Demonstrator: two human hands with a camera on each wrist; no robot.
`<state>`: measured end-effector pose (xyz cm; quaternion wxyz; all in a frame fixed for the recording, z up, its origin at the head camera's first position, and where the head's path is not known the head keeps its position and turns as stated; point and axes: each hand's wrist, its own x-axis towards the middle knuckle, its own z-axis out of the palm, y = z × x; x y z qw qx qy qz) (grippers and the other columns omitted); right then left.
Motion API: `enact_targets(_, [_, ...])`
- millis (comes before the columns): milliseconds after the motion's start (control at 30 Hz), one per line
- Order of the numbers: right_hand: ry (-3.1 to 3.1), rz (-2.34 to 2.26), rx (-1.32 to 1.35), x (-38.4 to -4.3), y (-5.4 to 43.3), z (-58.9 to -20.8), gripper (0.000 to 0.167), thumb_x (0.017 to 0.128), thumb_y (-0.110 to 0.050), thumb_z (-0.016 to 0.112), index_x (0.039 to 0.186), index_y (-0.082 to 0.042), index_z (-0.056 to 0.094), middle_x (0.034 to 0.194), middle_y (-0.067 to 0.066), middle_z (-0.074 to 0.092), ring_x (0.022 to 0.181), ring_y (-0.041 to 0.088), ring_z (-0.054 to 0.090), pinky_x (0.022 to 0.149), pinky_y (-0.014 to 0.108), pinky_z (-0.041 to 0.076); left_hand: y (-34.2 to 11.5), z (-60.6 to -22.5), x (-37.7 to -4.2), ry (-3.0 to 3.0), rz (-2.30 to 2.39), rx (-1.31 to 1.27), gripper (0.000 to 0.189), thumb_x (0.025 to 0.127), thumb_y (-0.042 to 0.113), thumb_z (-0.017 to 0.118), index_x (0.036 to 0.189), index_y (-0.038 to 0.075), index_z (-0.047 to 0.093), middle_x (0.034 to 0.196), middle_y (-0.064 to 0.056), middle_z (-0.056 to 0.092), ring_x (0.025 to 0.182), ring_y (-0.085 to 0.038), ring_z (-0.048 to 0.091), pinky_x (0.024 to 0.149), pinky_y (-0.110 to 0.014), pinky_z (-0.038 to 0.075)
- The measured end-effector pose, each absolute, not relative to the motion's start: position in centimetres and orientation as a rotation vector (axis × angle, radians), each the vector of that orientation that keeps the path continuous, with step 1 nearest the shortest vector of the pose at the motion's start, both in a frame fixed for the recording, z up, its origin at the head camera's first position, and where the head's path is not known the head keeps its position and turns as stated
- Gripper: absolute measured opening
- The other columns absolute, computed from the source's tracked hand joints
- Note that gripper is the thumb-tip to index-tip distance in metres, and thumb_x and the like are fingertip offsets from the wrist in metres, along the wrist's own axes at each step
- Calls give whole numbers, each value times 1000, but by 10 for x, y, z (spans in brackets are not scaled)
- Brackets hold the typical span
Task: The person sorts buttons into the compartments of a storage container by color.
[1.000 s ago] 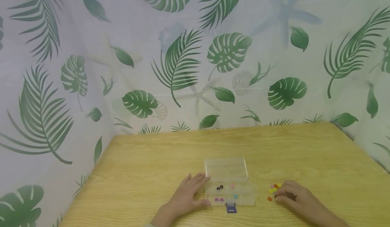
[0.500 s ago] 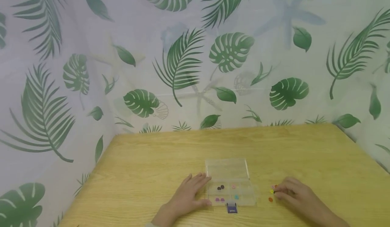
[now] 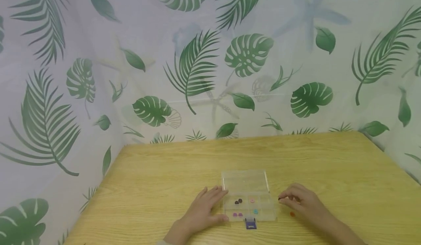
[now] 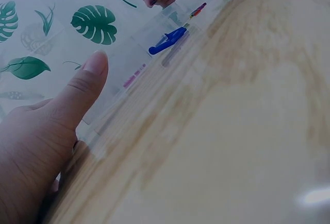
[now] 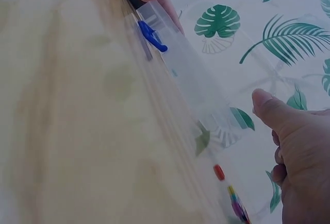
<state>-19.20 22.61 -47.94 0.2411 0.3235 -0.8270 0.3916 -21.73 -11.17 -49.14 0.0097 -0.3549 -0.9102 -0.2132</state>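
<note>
A clear plastic compartment box lies on the table, its lid folded back. Pairs of dark discs and purple discs, plus a pink disc and a turquoise disc, lie in separate compartments. My left hand rests against the box's left side, fingers and thumb extended. Just right of the box, my right hand pinches a small dark disc between thumb and fingertips. In the right wrist view that disc is hidden.
A blue latch juts from the box's front edge. An orange disc lies on the wooden table by my right hand. More coloured discs show in the right wrist view. Leaf-patterned cloth stands behind the table.
My right hand has lifted from the loose discs and moved left toward the box with the dark disc pinched in it. My left hand and the box stay in place.
</note>
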Motion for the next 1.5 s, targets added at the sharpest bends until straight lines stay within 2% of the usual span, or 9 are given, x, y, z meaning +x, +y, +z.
enact_targets(233, [-2195, 1052, 953, -202, 206, -477, 31, 69, 6, 75, 87, -18, 67, 76, -12, 54, 68, 0, 43, 55, 11, 38, -111, -490, -217, -2840, -654, -1107, 74, 85, 58, 56, 146, 21, 35, 150, -5, 36, 139, -25, 32, 116, -51, 18])
enact_targets(633, [-2115, 1081, 1053, -220, 165, -473, 22, 70, 1, 77, 84, -14, 68, 75, -9, 56, 67, 4, 44, 55, 15, 39, -112, -488, -215, -2840, -643, -1094, 75, 85, 57, 58, 146, 21, 36, 150, -6, 37, 138, -25, 34, 116, -50, 19])
enact_targets(833, [-1947, 1015, 1179, -230, 150, -476, 10, 82, -18, 71, 85, -10, 65, 76, -5, 56, 68, 7, 45, 57, 15, 38, -112, -489, -216, -2833, -670, -1106, 74, 86, 56, 57, 147, 21, 35, 150, -6, 37, 138, -26, 34, 116, -51, 19])
enact_targets(900, [-1930, 1005, 1193, -232, 147, -477, 12, 84, -21, 69, 85, -10, 65, 76, -5, 55, 69, 7, 45, 57, 14, 39, -112, -490, -217, -2828, -665, -1111, 73, 86, 55, 57, 147, 21, 35, 150, -6, 38, 138, -26, 35, 116, -52, 20])
enact_targets(1100, [-1988, 990, 1171, -229, 142, -475, 14, 77, -13, 75, 86, -8, 67, 76, -5, 53, 70, 7, 45, 58, 15, 40, -111, -491, -218, -2833, -656, -1104, 74, 85, 56, 57, 146, 20, 36, 150, -6, 38, 138, -26, 35, 115, -52, 20])
enact_targets(1367, [-2007, 949, 1133, -228, 144, -475, 20, 73, -12, 78, 88, -5, 67, 75, -6, 51, 70, 6, 44, 60, 12, 40, -112, -493, -218, -2838, -647, -1103, 74, 85, 58, 56, 147, 21, 35, 150, -6, 37, 138, -26, 34, 116, -52, 19])
enact_targets(1500, [-1988, 935, 1117, -228, 149, -477, 21, 80, -24, 73, 87, -4, 68, 74, -6, 51, 69, 5, 44, 60, 9, 40, -111, -493, -218, -2836, -650, -1102, 75, 85, 59, 55, 147, 22, 35, 150, -5, 37, 138, -26, 34, 116, -51, 19])
